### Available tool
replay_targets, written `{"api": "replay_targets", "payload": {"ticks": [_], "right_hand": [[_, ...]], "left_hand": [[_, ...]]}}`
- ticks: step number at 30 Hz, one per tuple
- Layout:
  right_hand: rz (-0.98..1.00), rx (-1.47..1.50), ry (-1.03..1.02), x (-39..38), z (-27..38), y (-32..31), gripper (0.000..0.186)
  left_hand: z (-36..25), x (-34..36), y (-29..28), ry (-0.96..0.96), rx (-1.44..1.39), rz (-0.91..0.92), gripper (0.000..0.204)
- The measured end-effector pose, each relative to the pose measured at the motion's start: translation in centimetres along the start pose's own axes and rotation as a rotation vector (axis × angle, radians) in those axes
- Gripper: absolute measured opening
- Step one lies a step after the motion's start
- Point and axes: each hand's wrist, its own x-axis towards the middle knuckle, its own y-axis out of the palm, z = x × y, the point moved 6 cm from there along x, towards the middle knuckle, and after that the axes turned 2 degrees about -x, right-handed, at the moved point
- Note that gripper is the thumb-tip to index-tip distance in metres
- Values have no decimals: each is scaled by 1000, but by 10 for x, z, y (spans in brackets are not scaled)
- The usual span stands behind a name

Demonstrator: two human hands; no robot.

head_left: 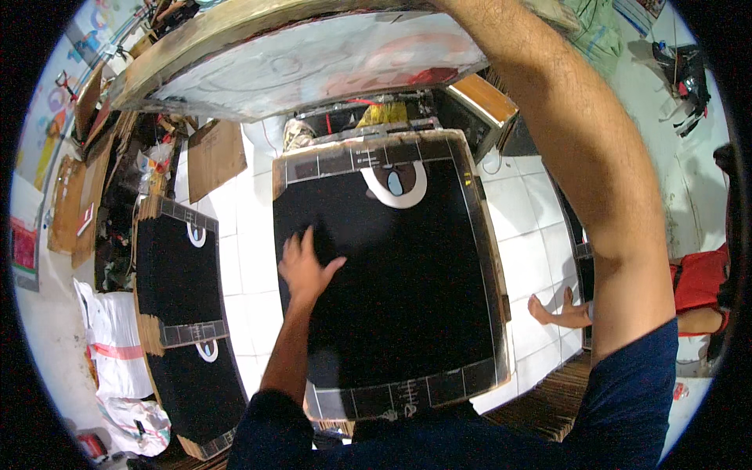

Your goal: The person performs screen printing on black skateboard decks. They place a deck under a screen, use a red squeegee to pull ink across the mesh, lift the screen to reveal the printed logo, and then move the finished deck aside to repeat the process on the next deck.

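Note:
My left hand (306, 265) lies over the left part of a black cloth (392, 298), fingers spread and holding nothing. The cloth covers a board (345, 401) with a dark border marked in thin white lines. Near the far edge, the cloth bears a printed eye shape (394, 185) with a white ring, brown and pale blue. My right arm (587, 157) reaches up and forward past the top of the picture, so my right hand is out of sight. Close to where that arm leaves the view, a wood-framed panel (313, 63) with reddish smears stands raised beyond the board.
Similar boards with black cloth (178, 262) stand on the left. White bags (117, 345) lie beside them. Another person's bare foot (540, 310) rests on the white tiled floor (526, 258) at right. Stacked brown sheets (540, 407) sit near my right side; cardboard (215, 157) leans at far left.

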Motion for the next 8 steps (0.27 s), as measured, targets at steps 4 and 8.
{"api": "replay_targets", "payload": {"ticks": [4,8], "right_hand": [[110,-33,-53,9,2,-4,58],[122,4,-121,14,-2,-10,57]], "left_hand": [[-109,149,62,-2,51,138,116],[-163,231,114,1,126,311,115]]}}
